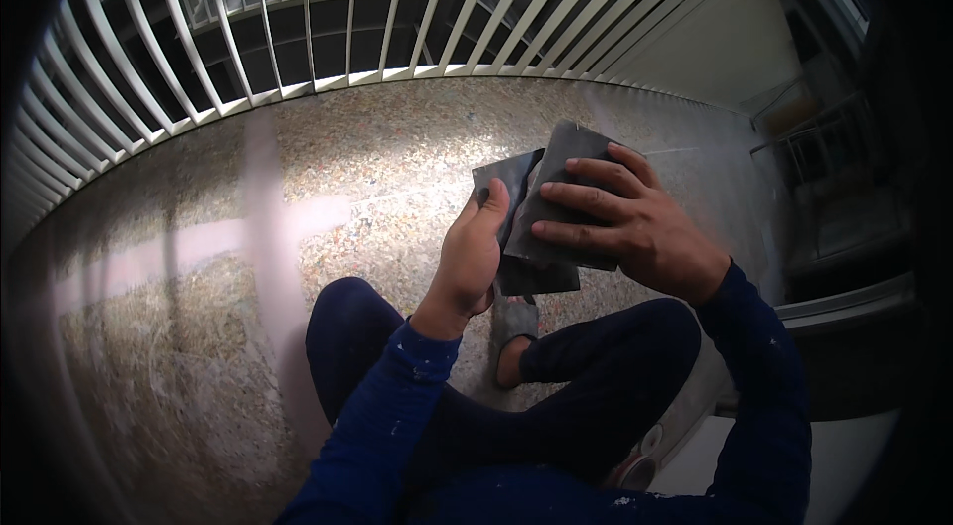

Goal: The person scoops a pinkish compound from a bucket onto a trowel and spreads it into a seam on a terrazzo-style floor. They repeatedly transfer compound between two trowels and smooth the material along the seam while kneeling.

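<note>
Two dark plates held in the air between the hands, over the paved floor (397, 143) and in front of the raised knees. Left hand (469, 262): fingers grip the lower plate (511, 171), thumb up on its face, other fingers mostly hidden behind. Right hand (620, 212): four fingers spread across the upper plate (541, 212), thumb out of sight under it; reads as a grasp.

Orientation: upper plate's long axis runs away from the person, far end leaning right, near end toward the left wrist. Lower plate's long axis also runs outward, far end leaning left. So the axes cross at an angle, upper plate overlapping the lower one's right side; can't tell whether the faces touch. Lower plate's near edge sticks out below the upper. Sandalled foot (515, 322) just below it in view; white railing (347, 39) beyond.
</note>
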{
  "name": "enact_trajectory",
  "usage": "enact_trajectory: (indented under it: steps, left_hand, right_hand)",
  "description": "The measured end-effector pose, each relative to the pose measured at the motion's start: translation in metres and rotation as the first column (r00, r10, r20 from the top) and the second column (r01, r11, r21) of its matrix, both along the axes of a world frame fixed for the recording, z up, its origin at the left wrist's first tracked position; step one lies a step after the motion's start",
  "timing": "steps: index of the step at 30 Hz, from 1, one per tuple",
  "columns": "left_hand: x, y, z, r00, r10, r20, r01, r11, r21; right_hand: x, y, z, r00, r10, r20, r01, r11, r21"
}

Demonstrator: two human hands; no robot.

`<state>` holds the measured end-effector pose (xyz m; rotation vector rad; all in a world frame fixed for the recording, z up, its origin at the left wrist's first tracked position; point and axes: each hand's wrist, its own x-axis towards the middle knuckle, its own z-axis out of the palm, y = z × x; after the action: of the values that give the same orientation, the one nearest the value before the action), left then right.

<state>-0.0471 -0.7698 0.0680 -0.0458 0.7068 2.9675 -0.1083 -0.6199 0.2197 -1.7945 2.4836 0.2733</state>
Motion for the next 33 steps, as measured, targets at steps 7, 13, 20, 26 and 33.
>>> enact_trajectory:
  steps: [7,13,20,26,33]
  left_hand:
    - [0.000,-0.003,0.000,0.996,0.083,-0.004,-0.083,0.995,0.061]
    - [-0.003,0.003,-0.003,0.993,0.115,-0.002,-0.112,0.968,0.225]
    - [0.004,0.011,0.001,0.991,0.133,-0.022,-0.116,0.922,0.369]
    - [0.008,0.005,0.007,0.986,0.140,-0.090,-0.094,0.914,0.395]
    - [0.003,0.010,0.005,0.957,0.282,-0.065,-0.247,0.912,0.327]
  right_hand:
    - [0.002,0.025,-0.017,0.998,0.005,0.057,0.000,0.997,-0.082]
    - [0.012,0.045,-0.046,0.947,0.077,0.313,0.131,0.795,-0.592]
    - [0.027,0.040,-0.096,0.807,0.183,0.562,0.330,0.649,-0.685]
    - [0.010,0.061,-0.104,0.876,-0.071,0.478,0.362,0.752,-0.551]
    - [0.022,0.061,-0.097,0.226,0.465,0.856,0.954,0.073,-0.291]
